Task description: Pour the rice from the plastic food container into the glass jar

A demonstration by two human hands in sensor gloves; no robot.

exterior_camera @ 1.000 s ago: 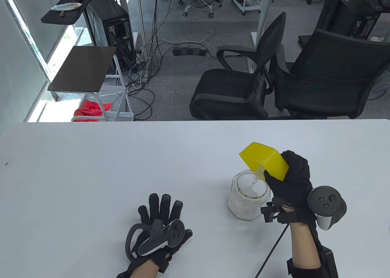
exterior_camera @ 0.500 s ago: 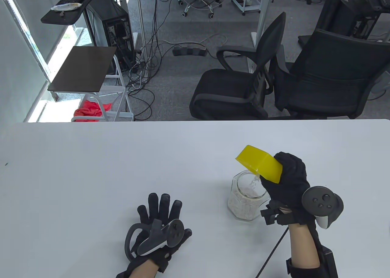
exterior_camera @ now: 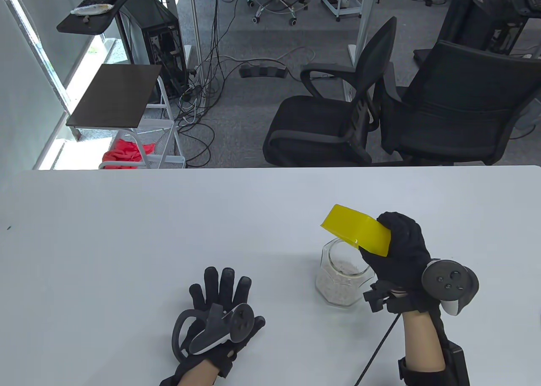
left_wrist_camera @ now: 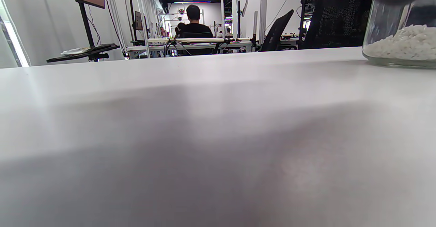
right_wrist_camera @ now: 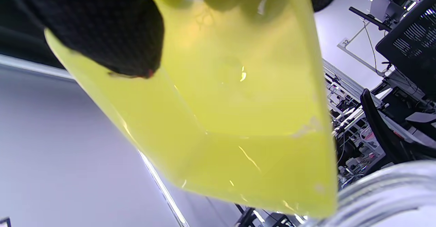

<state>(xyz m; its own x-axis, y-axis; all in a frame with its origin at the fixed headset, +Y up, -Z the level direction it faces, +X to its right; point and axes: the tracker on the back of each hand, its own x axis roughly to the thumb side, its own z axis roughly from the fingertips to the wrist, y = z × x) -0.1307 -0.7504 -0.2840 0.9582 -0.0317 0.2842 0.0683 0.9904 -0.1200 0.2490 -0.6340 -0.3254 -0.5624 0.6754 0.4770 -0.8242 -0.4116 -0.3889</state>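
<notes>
— Where do we have the yellow plastic food container (exterior_camera: 357, 229)?

— Our right hand (exterior_camera: 401, 255) grips it above the glass jar (exterior_camera: 343, 276), tipped over so a corner of its rim hangs over the jar's open mouth. In the right wrist view our gloved thumb (right_wrist_camera: 102, 33) presses on one translucent wall of the container (right_wrist_camera: 238, 118), other fingers show as dark shapes through the opposite wall, and the jar's rim (right_wrist_camera: 381, 193) curves just beneath the low corner.

— And the rice?

— White rice (exterior_camera: 338, 282) fills the lower part of the jar; in the left wrist view we see it heaped against the glass (left_wrist_camera: 405, 43). We cannot tell whether any grains remain in the container.

— Where does the jar stand?

— Upright on the white table (exterior_camera: 169, 234), right of centre, near our edge.

— What about our left hand (exterior_camera: 219, 314)?

— It rests palm down on the table, fingers spread flat, holding nothing, well apart from the jar on its left.
</notes>
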